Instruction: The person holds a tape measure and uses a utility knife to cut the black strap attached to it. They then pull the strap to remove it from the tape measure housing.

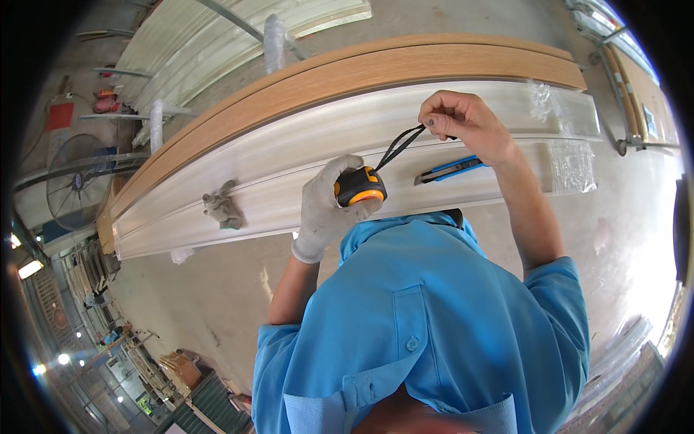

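In my gloved left hand [324, 206] is a black and orange tape measure [361, 187], its fingers wrapped round the case. A black wrist cord [396, 147] runs from the tape measure up to my bare right hand [463, 124], which pinches the cord's far end between thumb and fingers. Below that hand a blue utility knife [452, 169] lies on the pale wrapped panels [289, 166]. A crumpled grey glove [223, 206] rests on the same panels, to the left of my left hand.
Long wood-coloured boards [347, 66] lie along the far side of the pale panels. Clear plastic wrap [571, 165] covers their right end. A black fan [76, 184] stands at the left. More pale panels [181, 50] are stacked on a metal rack at the back left.
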### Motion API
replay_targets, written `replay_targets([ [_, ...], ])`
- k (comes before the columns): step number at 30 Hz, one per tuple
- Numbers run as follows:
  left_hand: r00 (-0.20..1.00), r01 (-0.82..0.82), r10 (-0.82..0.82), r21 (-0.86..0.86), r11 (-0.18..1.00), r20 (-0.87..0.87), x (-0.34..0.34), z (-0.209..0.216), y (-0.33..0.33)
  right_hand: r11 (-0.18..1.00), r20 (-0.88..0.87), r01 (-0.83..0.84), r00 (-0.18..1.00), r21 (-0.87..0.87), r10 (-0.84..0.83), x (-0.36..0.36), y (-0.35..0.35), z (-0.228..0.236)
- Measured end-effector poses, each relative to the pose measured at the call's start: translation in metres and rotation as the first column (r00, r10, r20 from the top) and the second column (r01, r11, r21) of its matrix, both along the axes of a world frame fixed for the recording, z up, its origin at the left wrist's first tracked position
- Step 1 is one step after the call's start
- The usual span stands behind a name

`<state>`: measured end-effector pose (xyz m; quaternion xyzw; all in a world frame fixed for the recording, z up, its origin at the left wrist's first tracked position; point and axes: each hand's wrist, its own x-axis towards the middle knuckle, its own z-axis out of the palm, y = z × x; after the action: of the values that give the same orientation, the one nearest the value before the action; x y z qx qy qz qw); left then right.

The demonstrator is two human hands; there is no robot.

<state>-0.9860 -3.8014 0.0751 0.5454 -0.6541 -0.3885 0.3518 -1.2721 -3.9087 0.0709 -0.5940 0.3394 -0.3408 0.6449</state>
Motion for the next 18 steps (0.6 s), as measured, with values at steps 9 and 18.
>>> replay_targets([
  [9,0.806,0.165,0.09,0.367,0.916,-0.585,0.012,-0.011,0.01,0.976,0.404,-0.014,0.912,0.219,-0.078,0.006,0.026,-0.012],
  [18,0.76,0.231,0.023,0.304,0.924,-0.649,0.02,-0.015,0.019,0.957,0.41,0.165,0.876,0.237,-0.253,0.037,0.061,-0.009],
])
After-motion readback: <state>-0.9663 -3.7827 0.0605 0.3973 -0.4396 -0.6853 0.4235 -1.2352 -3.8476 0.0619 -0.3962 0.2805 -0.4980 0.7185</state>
